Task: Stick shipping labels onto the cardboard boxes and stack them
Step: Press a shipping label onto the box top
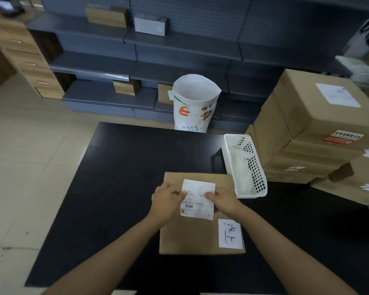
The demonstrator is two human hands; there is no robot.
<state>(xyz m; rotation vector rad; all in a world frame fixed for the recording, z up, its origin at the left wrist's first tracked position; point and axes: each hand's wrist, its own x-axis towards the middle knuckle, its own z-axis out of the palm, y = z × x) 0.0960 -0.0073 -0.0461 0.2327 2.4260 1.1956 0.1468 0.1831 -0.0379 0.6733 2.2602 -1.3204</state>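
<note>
A flat cardboard box lies on the black table in front of me. A white paper with handwritten marks is stuck at its near right corner. Both hands hold a white shipping label with a barcode just above the box's far half. My left hand pinches the label's left edge. My right hand pinches its right edge. To the right, a stack of labelled cardboard boxes rises beside the table.
A white perforated plastic basket with white paper inside stands just right of the box. A white printed sack stands open beyond the table's far edge. Dark pegboard shelves line the back; a wooden drawer unit is at the left.
</note>
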